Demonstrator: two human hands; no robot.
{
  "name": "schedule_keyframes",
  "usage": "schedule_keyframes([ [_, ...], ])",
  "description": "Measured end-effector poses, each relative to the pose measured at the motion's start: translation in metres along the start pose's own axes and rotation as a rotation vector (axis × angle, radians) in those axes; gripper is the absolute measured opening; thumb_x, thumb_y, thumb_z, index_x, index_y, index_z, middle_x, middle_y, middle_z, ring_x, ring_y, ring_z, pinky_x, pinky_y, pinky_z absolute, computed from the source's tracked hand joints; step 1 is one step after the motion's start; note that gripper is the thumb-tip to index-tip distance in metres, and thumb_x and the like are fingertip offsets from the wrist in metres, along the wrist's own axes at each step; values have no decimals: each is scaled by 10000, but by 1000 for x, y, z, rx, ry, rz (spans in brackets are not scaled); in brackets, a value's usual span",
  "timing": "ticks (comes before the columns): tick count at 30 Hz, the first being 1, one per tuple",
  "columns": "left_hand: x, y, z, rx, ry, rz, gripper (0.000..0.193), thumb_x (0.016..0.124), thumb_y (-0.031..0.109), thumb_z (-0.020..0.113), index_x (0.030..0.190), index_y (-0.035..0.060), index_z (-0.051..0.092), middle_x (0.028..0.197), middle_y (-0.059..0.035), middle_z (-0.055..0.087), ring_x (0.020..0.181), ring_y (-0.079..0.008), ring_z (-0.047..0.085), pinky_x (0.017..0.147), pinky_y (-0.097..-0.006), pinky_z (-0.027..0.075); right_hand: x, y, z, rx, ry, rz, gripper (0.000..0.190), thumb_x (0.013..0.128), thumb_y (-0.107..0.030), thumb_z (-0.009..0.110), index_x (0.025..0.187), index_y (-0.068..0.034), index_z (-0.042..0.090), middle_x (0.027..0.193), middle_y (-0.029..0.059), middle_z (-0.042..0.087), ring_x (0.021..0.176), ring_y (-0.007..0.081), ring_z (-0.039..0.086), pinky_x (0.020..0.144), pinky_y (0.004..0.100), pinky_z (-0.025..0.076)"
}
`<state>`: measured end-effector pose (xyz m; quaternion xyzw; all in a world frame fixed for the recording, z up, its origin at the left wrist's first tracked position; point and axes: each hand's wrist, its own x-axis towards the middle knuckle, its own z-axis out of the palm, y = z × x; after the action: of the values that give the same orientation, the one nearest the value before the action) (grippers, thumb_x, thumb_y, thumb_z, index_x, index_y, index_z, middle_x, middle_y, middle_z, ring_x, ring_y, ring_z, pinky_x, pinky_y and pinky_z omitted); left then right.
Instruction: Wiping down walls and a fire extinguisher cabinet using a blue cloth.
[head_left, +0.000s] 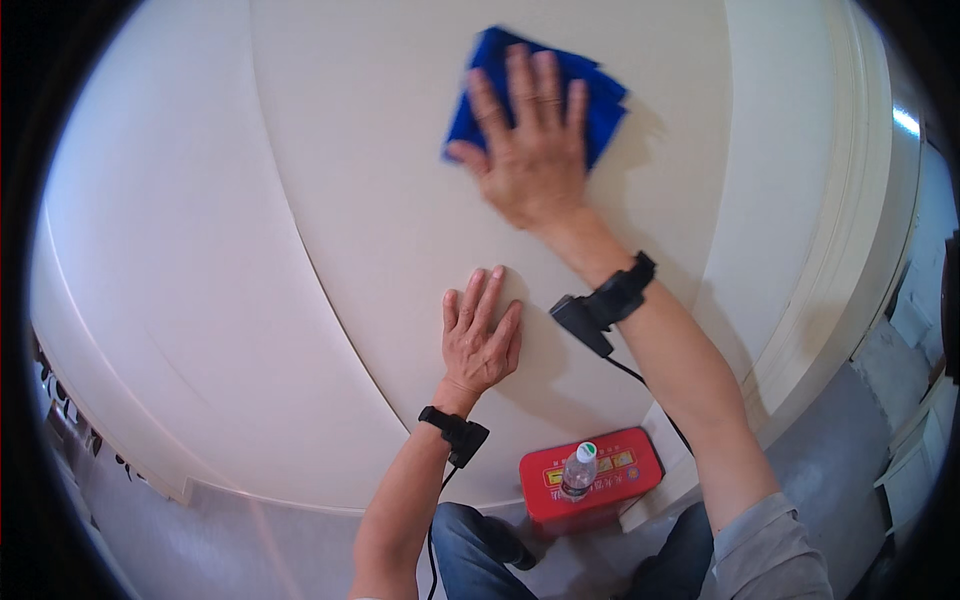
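Note:
My right hand (532, 150) lies spread over a folded blue cloth (600, 112), pressing it flat against a cream-coloured wall panel (360, 172) high in the view. The cloth's edges stick out around my fingers and are a little blurred. Lower down, my left hand (480, 341) rests on the same panel with its fingers apart and nothing in it. Each wrist wears a black strap with a small device and a cable.
A red box (540, 487) bearing writing stands on the floor at the wall's foot, with a clear plastic bottle (579, 474) upright on it. A moulded frame (832, 247) runs along the right. My legs are close below the box.

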<state>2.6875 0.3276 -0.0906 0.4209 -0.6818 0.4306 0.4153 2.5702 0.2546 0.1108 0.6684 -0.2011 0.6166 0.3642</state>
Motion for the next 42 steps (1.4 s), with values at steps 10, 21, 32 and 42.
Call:
schedule_keyframes([
  [10, -89, 7, -56, -207, -226, -91, 213, 785, 31, 662, 991, 81, 687, 1462, -165, 529, 1387, -341, 467, 1119, -571, 360, -95, -23, -19, 324, -567, -322, 779, 829, -520, 706, 1518, -273, 441, 1674, 52, 221, 1542, 285, 185, 1185, 598, 203],
  [21, -210, 117, -115, -547, -39, -1204, 263, 915, -26, 610, 1168, 5, 679, 1192, -136, 717, 1074, -214, 695, 826, -325, 589, 60, -70, 19, -39, 11, -58, 682, 946, -543, 598, 1523, -213, 443, 1626, 171, 284, 1504, 410, 225, 1176, 656, 154],
  [32, -240, 171, -120, -592, -216, -1401, 278, 885, 31, 642, 1159, 30, 691, 1051, -158, 742, 877, -250, 748, 752, -336, 609, -44, -167, 33, 249, -320, -322, 713, 917, -538, 611, 1523, -206, 437, 1657, 95, 246, 1542, 310, 151, 1208, 561, 134],
  [42, -266, 192, -128, -531, -300, -1384, 266, 892, 130, 670, 1142, 40, 689, 990, -145, 754, 885, -322, 737, 800, -378, 570, -151, -165, 22, 486, -526, -624, 698, 844, -458, 696, 1463, -188, 520, 1644, 40, 295, 1543, 268, 194, 1111, 492, 358],
])
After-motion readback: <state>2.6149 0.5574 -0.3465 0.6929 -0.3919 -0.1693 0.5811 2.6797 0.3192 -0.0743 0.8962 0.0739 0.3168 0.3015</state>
